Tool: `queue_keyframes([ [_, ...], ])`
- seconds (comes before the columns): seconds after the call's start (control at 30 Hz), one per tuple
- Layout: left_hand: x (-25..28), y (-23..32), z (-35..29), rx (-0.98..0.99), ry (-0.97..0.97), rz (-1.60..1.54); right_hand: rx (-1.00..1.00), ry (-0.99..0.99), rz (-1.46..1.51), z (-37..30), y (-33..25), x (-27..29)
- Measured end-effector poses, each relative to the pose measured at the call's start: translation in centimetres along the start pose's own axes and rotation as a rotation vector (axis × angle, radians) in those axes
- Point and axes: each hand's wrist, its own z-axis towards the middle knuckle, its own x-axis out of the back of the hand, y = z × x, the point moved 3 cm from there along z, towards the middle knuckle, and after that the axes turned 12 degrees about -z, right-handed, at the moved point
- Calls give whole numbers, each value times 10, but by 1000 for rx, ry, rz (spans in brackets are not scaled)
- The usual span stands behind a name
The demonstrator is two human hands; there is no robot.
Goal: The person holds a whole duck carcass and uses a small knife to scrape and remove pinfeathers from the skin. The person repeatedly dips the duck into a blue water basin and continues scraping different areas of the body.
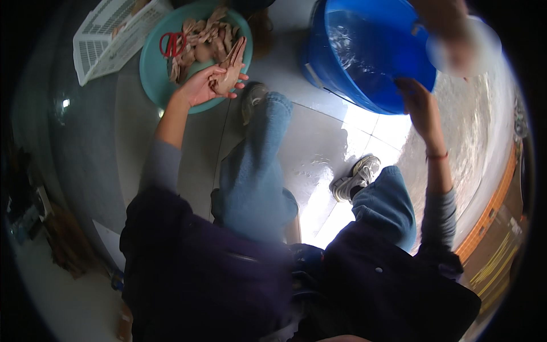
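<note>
My left hand point(199, 86) is closed round a pale brown piece of meat point(228, 77), with a rounded lower part and a long tapering end pointing up. It is held over the near right rim of a turquoise basin point(149, 77). Similar meat pieces point(202, 43) lie heaped in the basin, with red-handled scissors point(172, 44) on them at the left. At the near right rim of a large blue bucket point(373, 102) is my right hand point(420, 108), fingers bent together in shadow. Whether they pinch something small is hidden. Rippled water point(359, 54) shows inside the bucket.
A white plastic basket point(102, 43) stands left of the basin. Beyond the bucket at the upper right, a blurred arm point(441, 17) reaches in beside a whitish round shape point(464, 48). My shoes point(356, 178) rest on wet grey tiles point(307, 137) between basin and bucket.
</note>
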Motion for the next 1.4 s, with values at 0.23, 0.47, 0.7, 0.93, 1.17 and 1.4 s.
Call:
queue_keyframes([
  [0.23, -234, 46, 22, -133, -199, 732, -7, 226, 159, -161, -27, 16],
  [0.47, -303, 19, 246, 149, -83, 1841, -13, 286, 280, -204, -12, 7],
  [0.7, -152, -22, 375, 416, 285, 2279, 66, 280, 170, -249, 9, 21],
  [0.93, -90, -35, 411, 574, 235, 2171, 8, 324, 270, -265, 42, 39],
  [1.17, -155, -34, 367, 830, 178, 1786, 11, 327, 288, -273, 37, 36],
  [1.4, -307, 24, 234, -200, -33, 2061, -58, 417, 154, -254, 53, 19],
])
